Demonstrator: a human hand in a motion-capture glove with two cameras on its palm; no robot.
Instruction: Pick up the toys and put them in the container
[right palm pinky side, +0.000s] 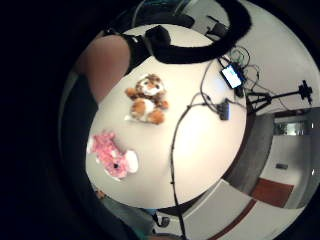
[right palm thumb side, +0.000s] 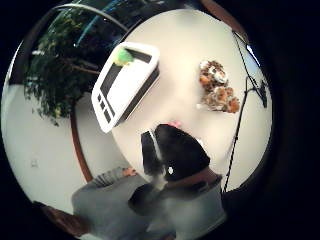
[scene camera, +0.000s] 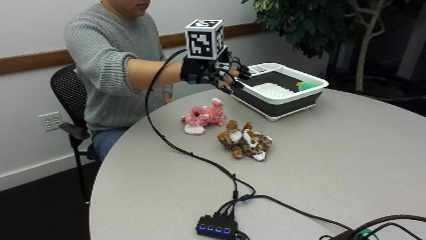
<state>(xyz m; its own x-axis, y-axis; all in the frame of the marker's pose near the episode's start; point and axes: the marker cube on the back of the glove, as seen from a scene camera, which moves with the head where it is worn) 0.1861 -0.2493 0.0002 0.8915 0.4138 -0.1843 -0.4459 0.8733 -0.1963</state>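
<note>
Your gloved right hand (scene camera: 212, 74) hangs in the air with its fingers (scene camera: 237, 73) relaxed and slightly spread, holding nothing. Just past your fingertips sits the white-rimmed, dark-walled container (scene camera: 283, 97), and a green toy (scene camera: 307, 86) lies in its far end. Below your fingers, on the round grey table (scene camera: 346, 150), the pink plush toy (scene camera: 203, 116) lies on its side, clear of your hand. Just beyond it, farther from your fingers, the orange-and-white spotted plush cat (scene camera: 245, 142) lies close beside the pink one without touching it. The palm views show the same two plush toys on the tabletop beneath your hand. Farther out, a black cable (scene camera: 193, 155) runs from your wrist across the table to a small hub (scene camera: 214, 228) with blue lights. No writing or brand is legible on anything.
</note>
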